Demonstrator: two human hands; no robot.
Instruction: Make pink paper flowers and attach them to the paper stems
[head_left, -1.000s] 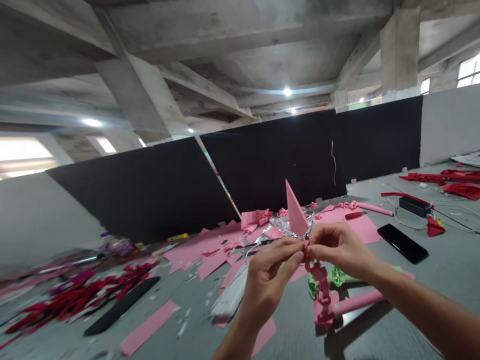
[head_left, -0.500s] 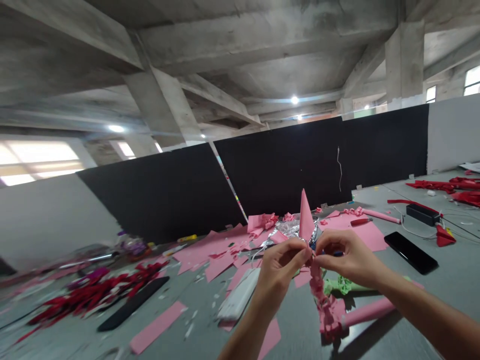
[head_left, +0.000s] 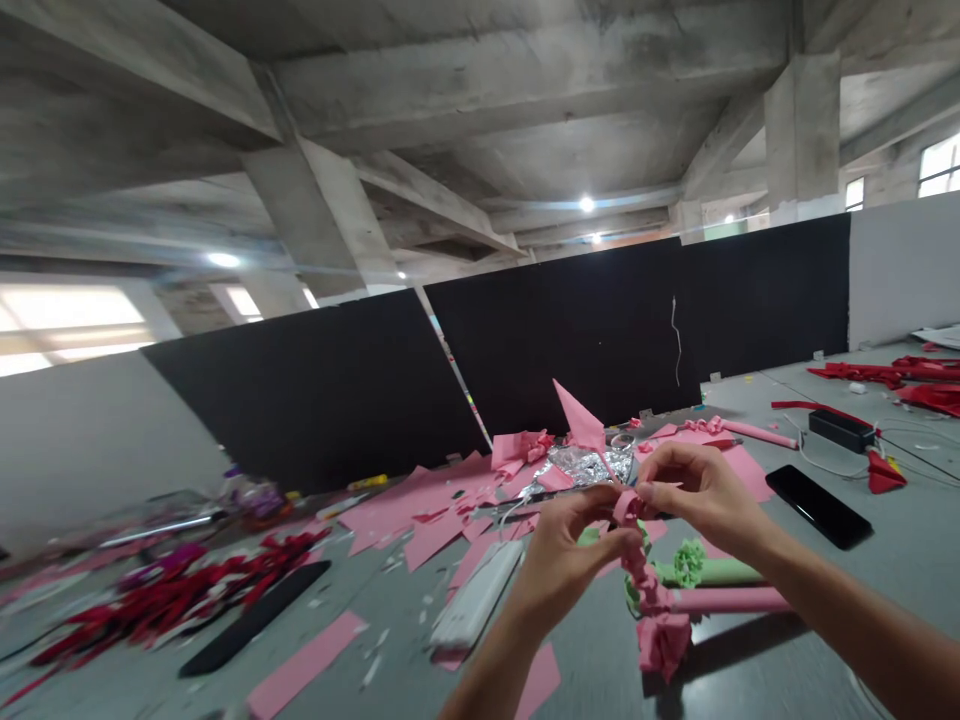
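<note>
Both hands are at a crumpled pink paper strip (head_left: 637, 565), which hangs down between them to the table. My left hand (head_left: 574, 550) is closed on its upper part, thumb and fingers pressed in from the left. My right hand (head_left: 697, 490) pinches the strip's top from the other side; its fingertips partly cover the paper. Above the hands a pointed pink folded paper piece (head_left: 581, 420) leans to the left on a thin stem. Below my right hand lie a pink paper tube (head_left: 727, 600) and a green paper tube (head_left: 731, 572) with a ruffled green end.
A white power strip (head_left: 476, 595) is left of my left hand. Pink paper sheets (head_left: 435, 540) and crinkled foil (head_left: 592, 463) lie behind. To the right are a black phone (head_left: 819, 507) and a black adapter (head_left: 841, 430) with cables. Red strips (head_left: 172, 600) are heaped at left.
The pointed paper piece has tipped from upright to leaning left. My left hand has dropped slightly. The crumpled strip has shifted, and more of the ruffled green end shows.
</note>
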